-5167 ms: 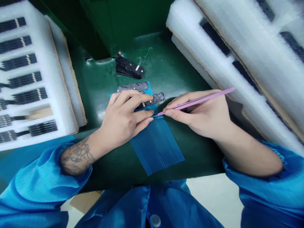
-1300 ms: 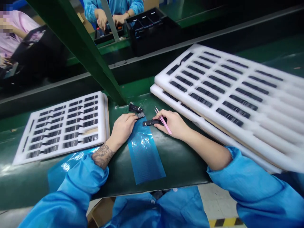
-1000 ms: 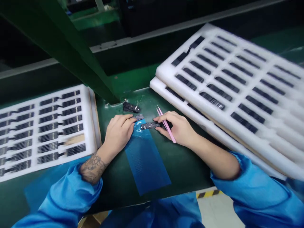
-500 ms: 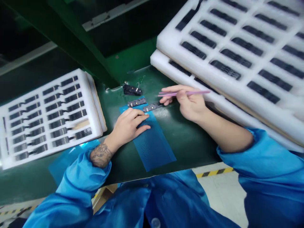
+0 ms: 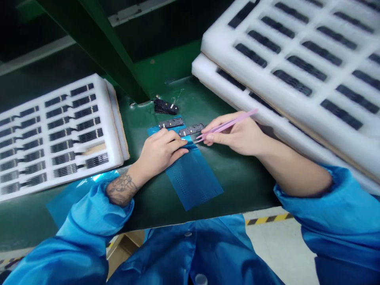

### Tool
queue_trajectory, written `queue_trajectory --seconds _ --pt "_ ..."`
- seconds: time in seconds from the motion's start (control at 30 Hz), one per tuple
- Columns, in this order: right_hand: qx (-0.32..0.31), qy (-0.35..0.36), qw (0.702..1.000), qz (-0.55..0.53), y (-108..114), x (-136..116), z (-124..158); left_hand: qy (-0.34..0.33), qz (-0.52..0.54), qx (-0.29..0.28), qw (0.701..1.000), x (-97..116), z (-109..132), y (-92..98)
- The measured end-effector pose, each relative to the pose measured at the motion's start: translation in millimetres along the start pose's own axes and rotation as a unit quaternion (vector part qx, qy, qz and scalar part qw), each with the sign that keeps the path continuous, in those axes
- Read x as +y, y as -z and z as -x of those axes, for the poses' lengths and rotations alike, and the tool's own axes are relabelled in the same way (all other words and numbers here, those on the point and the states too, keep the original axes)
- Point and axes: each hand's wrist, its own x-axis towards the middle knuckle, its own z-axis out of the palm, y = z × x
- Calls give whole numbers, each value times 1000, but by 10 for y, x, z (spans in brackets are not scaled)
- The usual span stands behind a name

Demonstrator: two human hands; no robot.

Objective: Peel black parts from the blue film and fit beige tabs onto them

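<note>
Pink tweezers (image 5: 227, 124) rest in the grip of my right hand (image 5: 243, 134), pointing left and down. Their metal tips are at the blue film sheet (image 5: 196, 182), just below a dark flat part with small light spots (image 5: 191, 130). From the left, my left hand (image 5: 163, 150) reaches over the sheet, its thumb and forefinger close together on the film, which creases beside them. A small whitish spot shows near that forefinger. Above the knuckles lies a second dark part (image 5: 171, 123), on the sheet's upper end. Farther back sits a small pile of similar parts (image 5: 165, 107).
At left stands a white foam tray (image 5: 114, 130) with rows of dark comb-like parts; another blue film (image 5: 74, 194) lies in front of it. Stacked white foam trays (image 5: 219, 49) fill the right. A green post (image 5: 118, 67) rises behind the green tabletop (image 5: 246, 186).
My right hand has lowered and turned the tweezers, bringing their tips down to the film. My left thumb and forefinger have drawn closer together, and the film now creases there. The view has shifted slightly.
</note>
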Motion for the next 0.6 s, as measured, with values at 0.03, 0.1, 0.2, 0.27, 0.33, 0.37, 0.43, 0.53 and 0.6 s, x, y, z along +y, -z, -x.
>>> queue_trajectory --seconds 0.03,0.1,0.2,0.27,0.33,0.37,0.43,0.53,0.6 --pt "0 11 1000 19 -11 4 2 3 6 5 1000 -2 1 -4" --pt "16 26 997 65 -41 9 10 6 16 7 1000 -4 -1 -9" --pt "49 33 992 112 -86 12 25 8 19 -4 1000 -7 -12 -8" --pt "53 40 990 124 -103 9 29 3 15 -11 1000 -10 -20 -5" --pt "43 43 990 128 -107 1 28 -3 10 -14 1000 -13 -26 -3" --pt "38 44 990 127 -106 -4 26 -5 8 -13 1000 -14 -28 -3" --pt "32 44 991 125 -102 -14 21 -10 6 -8 1000 -14 -31 -5" --pt "36 46 990 129 -99 -21 12 -12 10 -4 1000 -15 -29 -8" --pt "38 46 989 136 -101 -19 7 -10 11 -3 1000 -16 -27 -12"
